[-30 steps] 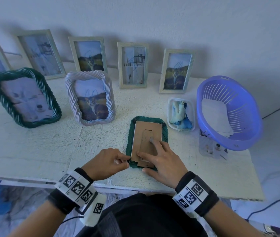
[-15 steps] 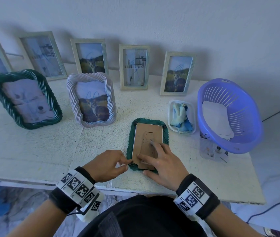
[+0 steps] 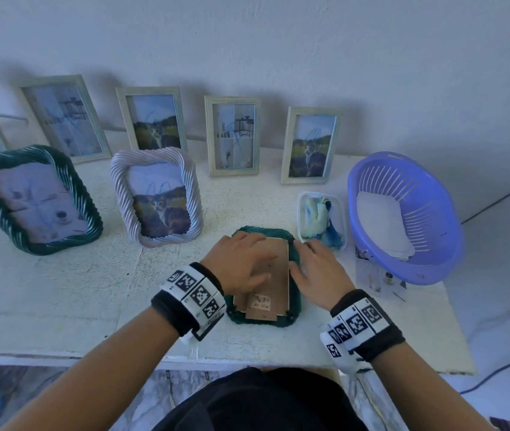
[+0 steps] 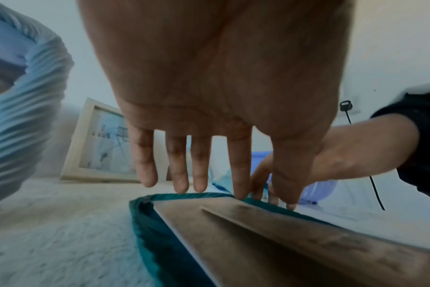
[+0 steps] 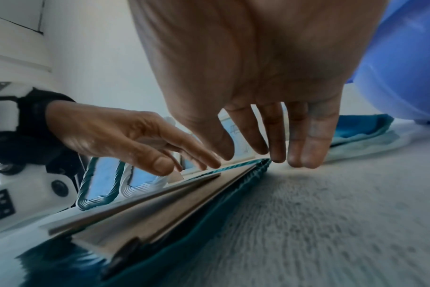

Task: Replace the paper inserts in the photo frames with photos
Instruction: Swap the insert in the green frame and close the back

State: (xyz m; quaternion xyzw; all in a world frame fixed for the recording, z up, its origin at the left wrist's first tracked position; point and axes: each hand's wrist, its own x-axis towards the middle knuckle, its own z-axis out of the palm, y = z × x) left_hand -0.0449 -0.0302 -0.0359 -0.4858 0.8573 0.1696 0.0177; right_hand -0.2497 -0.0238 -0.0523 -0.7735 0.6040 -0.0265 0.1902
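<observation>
From the head view, a green frame is seen lying face down on the white counter, its brown backing upward. The left hand is laid flat on the backing, fingers extended and nothing gripped. The right hand is set at the frame's right edge, fingers fairly straight; nothing is seen held in its grip. Just beside the frame a small tray of cloth is found, and a purple basket with white sheets farther right. Upright frames with pictures are lined along the wall.

From the left wrist, straight fingers are shown reaching the frame's far rim.

From the right wrist, the fingertips are seen at the frame's corner, whether touching it cannot be told; the left hand is seen resting on the backing.
</observation>
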